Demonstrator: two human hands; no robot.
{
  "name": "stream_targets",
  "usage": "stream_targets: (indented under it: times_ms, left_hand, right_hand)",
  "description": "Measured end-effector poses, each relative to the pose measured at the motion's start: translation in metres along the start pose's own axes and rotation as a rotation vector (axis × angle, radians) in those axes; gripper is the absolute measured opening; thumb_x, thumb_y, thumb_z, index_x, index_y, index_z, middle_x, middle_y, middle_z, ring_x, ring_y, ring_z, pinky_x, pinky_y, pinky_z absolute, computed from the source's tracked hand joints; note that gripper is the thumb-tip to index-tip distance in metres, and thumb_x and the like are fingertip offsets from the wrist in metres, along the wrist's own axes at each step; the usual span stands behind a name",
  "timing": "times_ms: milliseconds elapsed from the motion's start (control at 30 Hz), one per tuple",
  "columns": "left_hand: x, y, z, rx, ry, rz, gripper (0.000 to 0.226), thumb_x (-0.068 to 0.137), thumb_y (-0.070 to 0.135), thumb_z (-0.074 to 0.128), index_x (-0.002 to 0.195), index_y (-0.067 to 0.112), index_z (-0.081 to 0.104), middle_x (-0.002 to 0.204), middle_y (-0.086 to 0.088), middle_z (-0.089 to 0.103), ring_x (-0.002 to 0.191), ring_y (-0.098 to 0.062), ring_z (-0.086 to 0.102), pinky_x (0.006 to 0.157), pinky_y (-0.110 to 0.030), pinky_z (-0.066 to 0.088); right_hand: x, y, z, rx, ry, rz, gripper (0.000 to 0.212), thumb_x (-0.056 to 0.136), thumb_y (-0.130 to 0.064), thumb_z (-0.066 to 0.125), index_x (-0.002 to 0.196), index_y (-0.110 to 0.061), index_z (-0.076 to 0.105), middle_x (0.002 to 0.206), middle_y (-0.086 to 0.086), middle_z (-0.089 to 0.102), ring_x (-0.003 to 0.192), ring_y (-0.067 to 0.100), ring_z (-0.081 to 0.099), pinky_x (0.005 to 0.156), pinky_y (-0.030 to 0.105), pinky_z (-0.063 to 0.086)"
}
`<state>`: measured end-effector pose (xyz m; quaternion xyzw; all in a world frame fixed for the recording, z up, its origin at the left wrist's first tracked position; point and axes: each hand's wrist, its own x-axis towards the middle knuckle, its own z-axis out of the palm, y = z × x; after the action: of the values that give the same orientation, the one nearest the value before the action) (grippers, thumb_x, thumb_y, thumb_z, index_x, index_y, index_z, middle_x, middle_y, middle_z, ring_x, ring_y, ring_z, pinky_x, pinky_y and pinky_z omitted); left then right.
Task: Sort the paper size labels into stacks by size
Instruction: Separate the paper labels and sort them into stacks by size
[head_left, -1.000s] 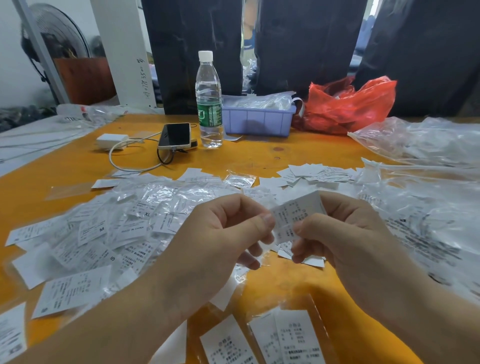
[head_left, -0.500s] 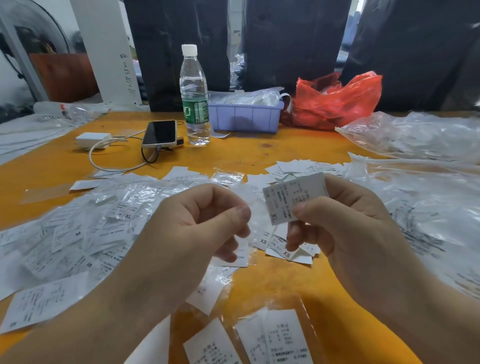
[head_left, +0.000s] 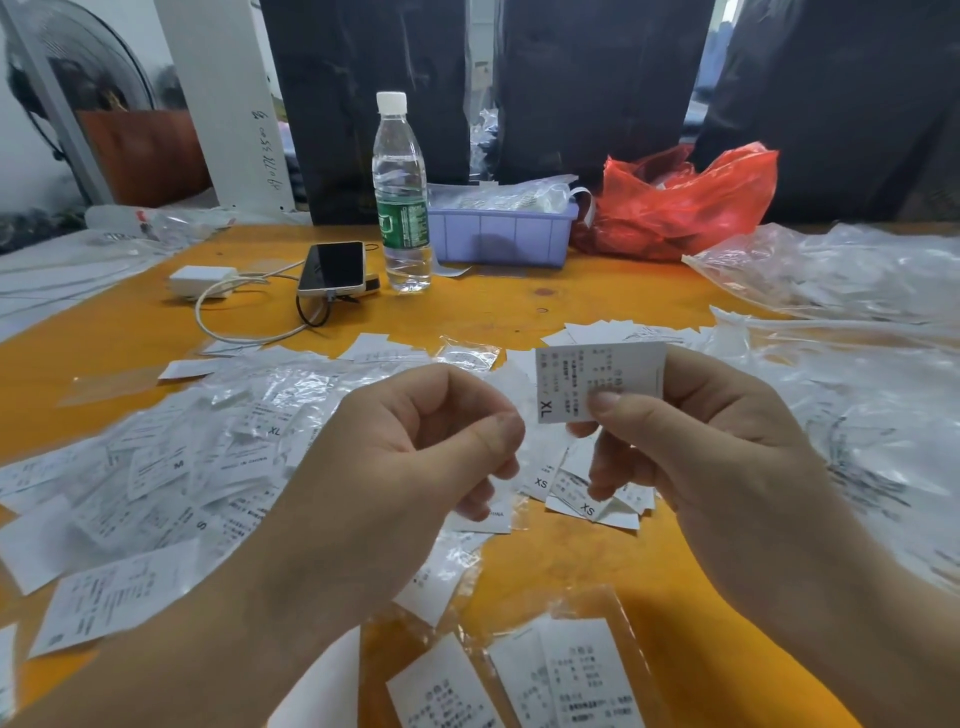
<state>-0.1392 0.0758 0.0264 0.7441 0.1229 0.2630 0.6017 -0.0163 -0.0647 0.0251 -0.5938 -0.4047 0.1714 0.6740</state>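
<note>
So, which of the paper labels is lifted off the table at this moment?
The XL label, pinched in the right hand. All the other labels, like the XS ones below it, lie on the orange table.

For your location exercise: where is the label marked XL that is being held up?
In the head view, the XL label sits right of centre, pinched by the right hand, above the small XS pile on the orange table.

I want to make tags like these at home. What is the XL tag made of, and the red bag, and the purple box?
XL label: looks like thin matte white paper with black print; it stays flat in the right hand.
Red bag: thin shiny plastic film, crinkled and catching light.
Purple bin: probably hard moulded plastic, smooth with ribbed walls.
</note>
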Motion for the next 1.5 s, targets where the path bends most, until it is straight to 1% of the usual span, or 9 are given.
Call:
stream_targets:
  times_ms: [400,600,733,900,1133,1233,1367,1433,1500]
  left_hand:
    - [0.0012,-0.0024,0.0009,-0.034,-0.021,-0.016,0.011,0.075,0.032,0.067,0.076,0.023,0.072,0.065,0.0,0.069,0.054,-0.009,0.06,0.054,-0.021,0.053]
    - [0.001,-0.0068,0.0053,-0.067,-0.039,-0.049,0.012,0.074,0.032,0.068,0.074,0.02,0.071,0.062,0.0,0.068,0.053,-0.009,0.06,0.054,-0.023,0.053]
    - [0.0005,-0.0067,0.0073,-0.086,-0.042,-0.071,0.018,0.076,0.036,0.08,0.074,0.019,0.073,0.061,-0.001,0.067,0.052,-0.01,0.059,0.054,-0.024,0.054]
    - [-0.0038,-0.0032,0.0038,-0.086,-0.018,-0.032,0.011,0.071,0.031,0.07,0.073,0.02,0.072,0.061,0.0,0.067,0.054,-0.009,0.06,0.054,-0.021,0.053]
    - [-0.004,-0.0003,0.0027,-0.055,0.027,-0.001,0.011,0.067,0.031,0.071,0.073,0.022,0.073,0.06,-0.003,0.068,0.051,-0.011,0.061,0.053,-0.022,0.054]
    - [-0.0023,0.0006,0.0031,-0.079,0.018,-0.016,0.014,0.07,0.03,0.083,0.072,0.02,0.073,0.058,-0.003,0.066,0.05,-0.012,0.059,0.051,-0.022,0.053]
    - [-0.0028,0.0004,0.0025,-0.092,0.002,-0.033,0.015,0.07,0.029,0.084,0.07,0.02,0.073,0.057,-0.003,0.065,0.049,-0.012,0.058,0.051,-0.023,0.053]
    - [-0.0034,-0.0019,0.0023,-0.084,-0.013,-0.028,0.007,0.07,0.028,0.076,0.071,0.021,0.073,0.058,-0.002,0.066,0.05,-0.011,0.058,0.052,-0.022,0.052]
    - [-0.0029,-0.0034,0.0022,-0.076,-0.023,-0.026,0.007,0.07,0.028,0.07,0.073,0.022,0.073,0.059,-0.002,0.067,0.05,-0.01,0.059,0.052,-0.021,0.052]
  right_hand:
    - [-0.0009,0.0047,0.0042,-0.039,-0.081,-0.004,0.02,0.078,-0.02,0.062,0.089,-0.025,0.077,0.074,0.008,0.068,0.057,0.016,0.059,0.054,0.029,0.052]
    - [-0.0028,0.0048,0.0049,-0.086,-0.097,0.0,0.019,0.076,-0.018,0.059,0.086,-0.019,0.075,0.076,0.016,0.067,0.057,0.018,0.058,0.056,0.032,0.053]
    - [-0.002,0.0044,0.0027,-0.094,-0.064,-0.005,0.019,0.076,-0.02,0.058,0.085,-0.021,0.075,0.074,0.019,0.065,0.057,0.018,0.058,0.057,0.033,0.053]
    - [-0.0011,0.0067,0.0016,-0.081,-0.056,0.024,0.019,0.076,-0.021,0.058,0.085,-0.017,0.074,0.073,0.016,0.066,0.056,0.016,0.058,0.057,0.031,0.052]
    - [-0.002,0.0076,0.0036,-0.052,-0.044,0.031,0.019,0.077,-0.02,0.057,0.083,-0.022,0.075,0.07,0.006,0.066,0.055,0.015,0.057,0.056,0.028,0.051]
    - [-0.0017,0.0073,0.0024,-0.028,0.021,0.015,0.018,0.077,-0.021,0.057,0.084,-0.021,0.074,0.07,0.009,0.065,0.055,0.016,0.057,0.057,0.032,0.051]
    - [-0.001,0.0077,0.0026,-0.003,0.031,0.036,0.019,0.078,-0.023,0.058,0.088,-0.024,0.074,0.069,0.002,0.066,0.054,0.016,0.058,0.055,0.029,0.051]
    - [-0.0012,0.0087,0.0047,-0.002,0.004,0.048,0.02,0.078,-0.023,0.059,0.089,-0.024,0.075,0.069,0.002,0.065,0.054,0.016,0.058,0.055,0.027,0.05]
    - [-0.0018,0.0087,0.0056,0.009,-0.016,0.051,0.02,0.078,-0.023,0.059,0.089,-0.023,0.075,0.069,0.003,0.065,0.054,0.016,0.058,0.054,0.027,0.05]
